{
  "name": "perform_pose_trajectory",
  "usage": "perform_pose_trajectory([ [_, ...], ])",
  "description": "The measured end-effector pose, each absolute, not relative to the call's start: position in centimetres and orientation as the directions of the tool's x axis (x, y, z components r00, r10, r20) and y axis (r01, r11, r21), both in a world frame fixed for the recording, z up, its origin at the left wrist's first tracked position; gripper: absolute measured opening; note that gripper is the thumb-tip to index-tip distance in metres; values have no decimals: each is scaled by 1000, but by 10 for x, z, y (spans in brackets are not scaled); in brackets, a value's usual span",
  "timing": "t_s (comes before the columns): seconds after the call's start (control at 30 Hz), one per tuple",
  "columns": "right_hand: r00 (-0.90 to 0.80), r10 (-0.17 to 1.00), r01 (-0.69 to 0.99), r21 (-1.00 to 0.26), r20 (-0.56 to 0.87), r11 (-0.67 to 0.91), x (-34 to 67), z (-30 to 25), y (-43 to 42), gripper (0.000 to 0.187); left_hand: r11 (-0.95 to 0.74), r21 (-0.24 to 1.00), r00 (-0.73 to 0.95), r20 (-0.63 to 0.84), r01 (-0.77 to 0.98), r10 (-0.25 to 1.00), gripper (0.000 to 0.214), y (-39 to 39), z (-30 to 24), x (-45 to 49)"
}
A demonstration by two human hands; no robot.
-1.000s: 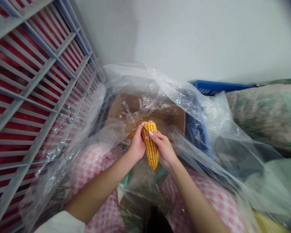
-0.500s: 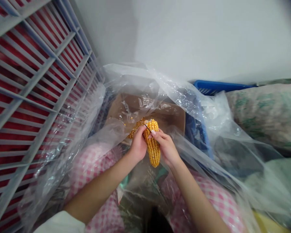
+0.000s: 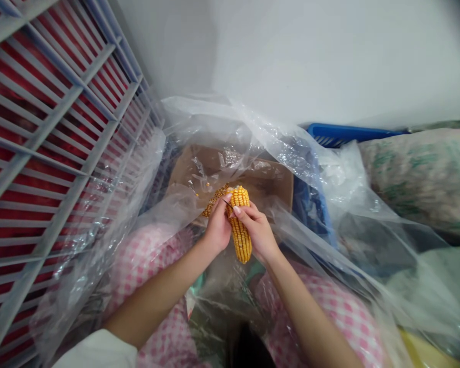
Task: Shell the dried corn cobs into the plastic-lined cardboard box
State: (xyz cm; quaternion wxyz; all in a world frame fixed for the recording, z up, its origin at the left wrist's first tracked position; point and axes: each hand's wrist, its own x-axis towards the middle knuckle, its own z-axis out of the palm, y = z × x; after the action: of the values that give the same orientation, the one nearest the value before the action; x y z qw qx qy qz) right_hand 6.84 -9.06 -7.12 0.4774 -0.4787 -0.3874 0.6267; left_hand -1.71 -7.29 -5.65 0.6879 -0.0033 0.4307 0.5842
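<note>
A yellow corn cob (image 3: 240,240) stands nearly upright in the middle of the view, most of its kernels on it, with a paler patch at its top left. Closed around its left side is my left hand (image 3: 218,226), thumb near the top. My right hand (image 3: 261,234) pinches a thin dark pointed tool (image 3: 227,203) across the upper cob; its exact kind is too small to tell. The right fingers also rest against the cob's right side. Loose corn kernels (image 3: 211,205) lie below and behind my left hand.
Under the hands, clear plastic sheeting (image 3: 176,207) lines a cardboard box (image 3: 274,179) within a blue crate (image 3: 322,204). A slatted grey-blue crate (image 3: 65,107) with red contents rises at left. A bulging sack (image 3: 425,174) lies at right, and a white wall (image 3: 310,61) stands behind.
My right thumb and the dark tool have shifted slightly left across the upper cob. Both hands keep their hold, and the cob stays almost in place.
</note>
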Motion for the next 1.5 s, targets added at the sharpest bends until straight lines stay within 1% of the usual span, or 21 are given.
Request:
perform_pose_trajectory([
  [0.2,-67,971,-140,-961,-231,-238,68,-74,-95,23,381,475,-13,-638,-793,770,8,-72,-58,-18],
  [0.4,-58,974,-73,-972,-218,-222,66,-72,-100,23,421,470,25,-644,-776,765,18,-70,-61,-20],
  [0.6,-59,968,-170,-953,-245,-252,68,-69,-95,23,387,511,25,-578,-768,815,25,-70,-59,-17],
  [0.7,-80,968,-150,-957,-238,-248,68,-66,-93,23,372,561,-5,-558,-739,830,27,-70,-58,-17],
  [0.9,-110,966,-72,-968,-232,-241,63,-67,-96,22,291,641,-146,-538,-710,830,27,-69,-58,-18],
  [1.03,-120,969,-40,-974,-215,-221,64,-70,-98,21,278,651,-173,-540,-706,824,29,-70,-60,-16],
  [1.23,-122,967,-27,-974,-222,-226,63,-75,-99,21,290,639,-148,-541,-713,828,30,-71,-66,-15],
  [1.33,-105,967,-83,-967,-232,-241,64,-73,-96,21,334,640,-118,-557,-692,822,29,-70,-65,-16],
  [1.43,-64,960,-253,-926,-273,-280,72,-63,-91,23,382,640,-14,-523,-667,852,28,-68,-60,-21],
  [1.5,-46,949,-386,-871,-312,-305,81,-54,-87,25,432,687,95,-471,-584,877,31,-67,-53,-27],
])
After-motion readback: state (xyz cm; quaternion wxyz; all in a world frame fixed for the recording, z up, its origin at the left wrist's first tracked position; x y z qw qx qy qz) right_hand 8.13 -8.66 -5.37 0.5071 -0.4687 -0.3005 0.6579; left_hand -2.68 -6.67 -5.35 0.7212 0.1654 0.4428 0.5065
